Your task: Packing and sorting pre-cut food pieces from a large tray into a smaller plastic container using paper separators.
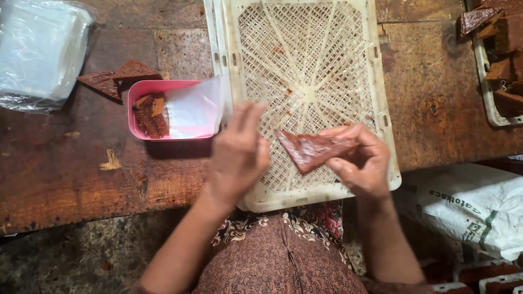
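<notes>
My right hand [362, 160] pinches a flat brown triangular slab [311, 149] by its right end, holding it over the near part of a cream plastic lattice tray [305, 60]. My left hand [238, 155] hovers with its fingers apart at the tray's near-left edge and holds nothing. Its fingertips reach toward a clear plastic bag [193, 109] lying in a pink tub [143, 87]. Several brown pieces [151, 113] sit in the left end of that tub.
Two brown triangular pieces [117, 76] lie on the worn wooden table [81, 163] behind the tub. A stack of clear bags [41, 51] sits far left. A second tray of brown pieces [498, 60] is far right. A white sack [468, 204] lies below right.
</notes>
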